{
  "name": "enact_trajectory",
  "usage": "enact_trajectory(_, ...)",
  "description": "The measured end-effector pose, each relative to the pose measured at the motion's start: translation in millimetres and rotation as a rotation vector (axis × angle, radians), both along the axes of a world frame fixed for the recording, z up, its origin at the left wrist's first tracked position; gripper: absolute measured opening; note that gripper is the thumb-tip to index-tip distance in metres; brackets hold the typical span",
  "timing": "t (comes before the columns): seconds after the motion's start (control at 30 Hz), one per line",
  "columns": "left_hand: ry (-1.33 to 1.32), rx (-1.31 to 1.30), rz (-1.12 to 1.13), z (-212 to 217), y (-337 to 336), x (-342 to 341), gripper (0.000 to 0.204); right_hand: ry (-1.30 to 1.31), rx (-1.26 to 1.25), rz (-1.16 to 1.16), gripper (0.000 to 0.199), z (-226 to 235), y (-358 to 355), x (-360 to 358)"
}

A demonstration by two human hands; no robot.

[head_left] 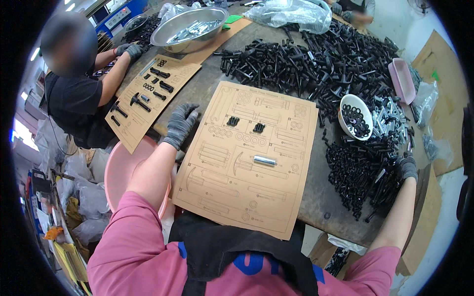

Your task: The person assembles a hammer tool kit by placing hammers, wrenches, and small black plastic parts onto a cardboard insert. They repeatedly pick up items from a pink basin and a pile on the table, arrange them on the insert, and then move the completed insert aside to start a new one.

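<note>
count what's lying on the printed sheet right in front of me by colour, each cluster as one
Black: 2 small clusters
Silver: 1 cylinder
Total: 3

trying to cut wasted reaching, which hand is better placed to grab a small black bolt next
Likely your right hand: it is beside the small black bolts, whereas the left hand is across the cardboard sheet from them.
</note>
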State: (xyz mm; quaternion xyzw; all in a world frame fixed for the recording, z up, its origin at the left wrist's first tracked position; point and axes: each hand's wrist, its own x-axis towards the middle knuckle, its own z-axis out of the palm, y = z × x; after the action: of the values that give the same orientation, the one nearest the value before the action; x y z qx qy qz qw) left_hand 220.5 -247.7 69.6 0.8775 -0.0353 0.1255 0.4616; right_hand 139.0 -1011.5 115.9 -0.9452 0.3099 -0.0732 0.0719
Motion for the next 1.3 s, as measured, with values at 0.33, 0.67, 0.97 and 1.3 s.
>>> enact_trajectory(0.33,-0.055,0.106,0.02,0,-3,4,0.026,-0.452,0.321,0.231,0.04,47,25,-30)
enact_trajectory(0.67,0.311,-0.6,-0.421,108,-86,-79,0.032,-0.631,0.116,1.002,0.031,132,339,-94)
enact_trajectory(0.97,0.536,-0.486,-0.83,104,-125,-150,0.038,-0.207,-0.138,1.577,0.029,96,466,-126)
enact_trajectory(1.3,0.279,-0.379,-0.576,102,-104,-145,0.032,-0.653,0.078,1.348,0.033,78,463,-131)
